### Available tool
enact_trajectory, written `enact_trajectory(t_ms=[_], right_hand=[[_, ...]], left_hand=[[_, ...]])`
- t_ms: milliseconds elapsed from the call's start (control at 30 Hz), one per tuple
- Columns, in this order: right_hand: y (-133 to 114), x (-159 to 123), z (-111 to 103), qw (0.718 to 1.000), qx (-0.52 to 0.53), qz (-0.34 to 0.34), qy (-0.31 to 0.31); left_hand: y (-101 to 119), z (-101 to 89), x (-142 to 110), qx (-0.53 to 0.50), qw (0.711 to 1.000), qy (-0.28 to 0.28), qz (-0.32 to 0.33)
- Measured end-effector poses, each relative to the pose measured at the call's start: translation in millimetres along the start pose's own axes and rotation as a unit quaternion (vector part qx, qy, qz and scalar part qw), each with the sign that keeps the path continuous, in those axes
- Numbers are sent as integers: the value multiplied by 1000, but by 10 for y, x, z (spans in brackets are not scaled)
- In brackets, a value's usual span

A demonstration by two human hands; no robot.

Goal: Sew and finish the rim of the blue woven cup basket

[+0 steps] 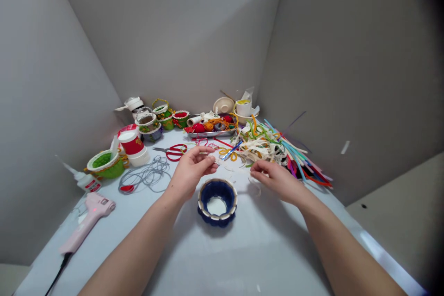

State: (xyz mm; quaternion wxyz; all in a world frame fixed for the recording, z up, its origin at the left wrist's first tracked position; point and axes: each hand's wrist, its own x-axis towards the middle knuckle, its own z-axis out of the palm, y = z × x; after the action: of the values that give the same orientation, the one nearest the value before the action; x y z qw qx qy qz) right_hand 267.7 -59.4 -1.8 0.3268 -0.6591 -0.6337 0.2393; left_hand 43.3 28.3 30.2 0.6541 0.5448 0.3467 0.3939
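The left hand [192, 172] and right hand [275, 180] half curl; I cannot tell if they pinch anything. A blue basket [217, 193] sits between them.

A pink hot glue gun [88, 221] is lying on the surface [263, 259] near a glue bottle [87, 181], while red-handled scissors [176, 151] are resting beside grey cord [145, 175] and a metal tray [211, 133] is holding yarn [211, 125].
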Motion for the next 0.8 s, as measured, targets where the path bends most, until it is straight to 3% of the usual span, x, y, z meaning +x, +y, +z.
enact_trajectory(t_ms=[67,167,367,600,700,800], right_hand=[[5,22,-14,999,30,1,19],[-14,27,-69,983,184,19,13],[-88,-37,-169,901,428,66,-3],[-62,-43,-170,823,552,122,-55],[46,-12,-143,835,528,139,-67],[178,42,-74,882,438,159,-68]], left_hand=[[23,22,-8,30,999,-4,27],[60,4,-31,79,995,24,49],[81,-86,-196,124,991,39,-13],[5,-100,-312,243,969,37,35],[-28,-103,-312,298,950,42,85],[-71,-83,-309,301,951,23,65]])
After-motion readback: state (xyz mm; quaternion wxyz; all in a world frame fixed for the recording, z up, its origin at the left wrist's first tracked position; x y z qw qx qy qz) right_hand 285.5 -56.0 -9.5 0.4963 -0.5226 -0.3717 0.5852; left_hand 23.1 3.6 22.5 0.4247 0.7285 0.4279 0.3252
